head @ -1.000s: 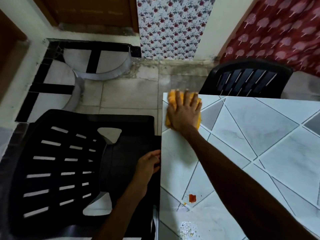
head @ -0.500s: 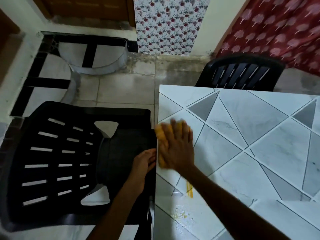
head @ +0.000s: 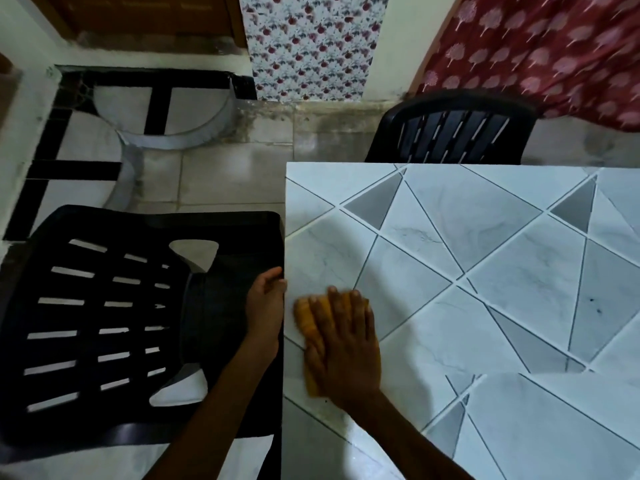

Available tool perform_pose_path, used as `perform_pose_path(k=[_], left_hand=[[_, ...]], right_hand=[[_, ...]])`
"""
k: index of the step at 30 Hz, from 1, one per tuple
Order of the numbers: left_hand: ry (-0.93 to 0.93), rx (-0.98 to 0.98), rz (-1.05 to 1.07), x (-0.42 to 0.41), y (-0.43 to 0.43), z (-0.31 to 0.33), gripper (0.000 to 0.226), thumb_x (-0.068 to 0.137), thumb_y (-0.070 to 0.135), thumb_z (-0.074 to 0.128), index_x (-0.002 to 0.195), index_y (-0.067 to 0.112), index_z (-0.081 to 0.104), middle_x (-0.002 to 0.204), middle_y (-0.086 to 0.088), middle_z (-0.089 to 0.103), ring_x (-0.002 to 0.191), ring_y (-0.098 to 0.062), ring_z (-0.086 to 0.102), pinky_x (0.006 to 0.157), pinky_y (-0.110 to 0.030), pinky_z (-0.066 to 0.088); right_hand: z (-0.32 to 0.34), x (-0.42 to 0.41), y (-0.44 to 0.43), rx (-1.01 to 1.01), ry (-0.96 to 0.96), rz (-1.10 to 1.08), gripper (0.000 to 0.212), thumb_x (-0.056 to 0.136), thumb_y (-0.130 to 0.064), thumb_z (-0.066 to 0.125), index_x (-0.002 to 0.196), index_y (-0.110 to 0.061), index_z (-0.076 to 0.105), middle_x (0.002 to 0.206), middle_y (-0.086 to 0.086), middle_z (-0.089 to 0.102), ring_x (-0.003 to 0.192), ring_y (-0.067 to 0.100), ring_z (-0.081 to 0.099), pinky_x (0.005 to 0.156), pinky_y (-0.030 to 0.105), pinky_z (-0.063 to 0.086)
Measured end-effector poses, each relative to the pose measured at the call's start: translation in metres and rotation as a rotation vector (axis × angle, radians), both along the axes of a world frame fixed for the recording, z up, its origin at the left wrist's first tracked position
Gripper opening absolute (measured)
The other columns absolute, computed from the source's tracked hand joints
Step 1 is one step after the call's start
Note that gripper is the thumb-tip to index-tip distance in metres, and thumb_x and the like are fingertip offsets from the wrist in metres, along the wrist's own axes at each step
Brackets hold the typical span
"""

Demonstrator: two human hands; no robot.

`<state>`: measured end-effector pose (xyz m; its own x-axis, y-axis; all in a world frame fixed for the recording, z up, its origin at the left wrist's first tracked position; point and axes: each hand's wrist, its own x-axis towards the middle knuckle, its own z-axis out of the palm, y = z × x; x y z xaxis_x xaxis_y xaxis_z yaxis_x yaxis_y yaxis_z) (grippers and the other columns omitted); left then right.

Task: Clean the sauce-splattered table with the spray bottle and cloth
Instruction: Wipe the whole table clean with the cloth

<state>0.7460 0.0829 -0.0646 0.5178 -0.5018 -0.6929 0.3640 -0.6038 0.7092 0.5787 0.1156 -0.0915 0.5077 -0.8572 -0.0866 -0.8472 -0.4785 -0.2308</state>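
Observation:
My right hand [head: 346, 344] lies flat with straight fingers on an orange cloth [head: 304, 315], pressing it onto the marble-patterned table [head: 485, 265] close to the left edge. Most of the cloth is hidden under the hand. My left hand [head: 265, 306] holds the table's left edge, fingers curled round it. No sauce spot shows on the visible tabletop. No spray bottle is in view.
A black plastic chair [head: 110, 317] stands tight against the table's left side. A second black chair [head: 453, 131] sits at the far edge. Beyond lie a tiled floor [head: 225, 178], a patterned wall panel and a red curtain [head: 540, 50].
My right hand has dragged the cloth from the table's far-left corner down along the left edge toward me, over the red-orange sauce spot. My left hand stayed on the edge.

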Motion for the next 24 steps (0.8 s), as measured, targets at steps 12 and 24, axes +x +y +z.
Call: perform_pose_path(k=[12, 24], left_hand=[[-0.513, -0.061, -0.322, -0.023, 0.009, -0.021, 0.067, 0.076, -0.007, 0.072, 0.133, 0.026, 0.058, 0.128, -0.002, 0.039, 0.117, -0.029, 0.053, 0.105, -0.045, 0.048], [-0.426, -0.072, -0.345, -0.003, 0.005, -0.028, 0.063, 0.083, -0.006, 0.065, 0.131, 0.034, 0.060, 0.133, -0.012, 0.054, 0.109, -0.020, 0.063, 0.095, -0.042, 0.055]], right_hand=[[-0.007, -0.067, -0.149, -0.039, 0.076, -0.312, 0.073, 0.096, -0.058, 0.036, 0.161, -0.032, 0.018, 0.170, 0.006, 0.016, 0.155, 0.042, 0.009, 0.123, 0.060, 0.015], [-0.011, -0.039, -0.107, 0.009, 0.023, -0.007, 0.073, 0.095, -0.059, 0.035, 0.161, -0.034, 0.019, 0.171, 0.004, 0.014, 0.156, 0.040, 0.006, 0.122, 0.060, 0.016]])
